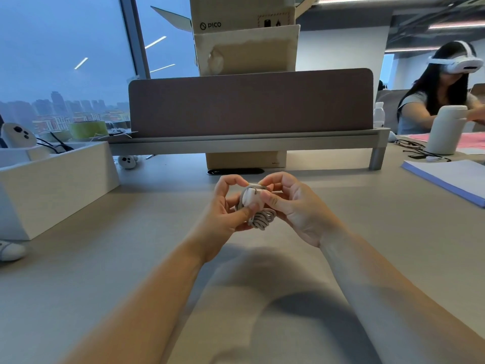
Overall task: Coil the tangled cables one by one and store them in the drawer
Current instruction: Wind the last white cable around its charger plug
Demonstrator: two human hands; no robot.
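A white charger plug (249, 197) with its pale cable (262, 218) wound into a tight bundle is held above the middle of the desk. My left hand (227, 206) grips the bundle from the left, thumb pressed on the plug's lower edge. My right hand (291, 203) pinches the top of the cable and the plug's right side. Loops of cable hang below the plug between both palms. A white open drawer box (52, 177) stands at the left, with dark cables (56, 147) showing over its far rim.
A grey desk divider (249, 101) on a rail runs across the back, with cardboard boxes (244, 35) behind it. White controllers (128, 161) lie at the left. A blue-edged paper stack (451, 179), a white bottle (446, 130) and a person wearing a headset (441, 85) are at the right.
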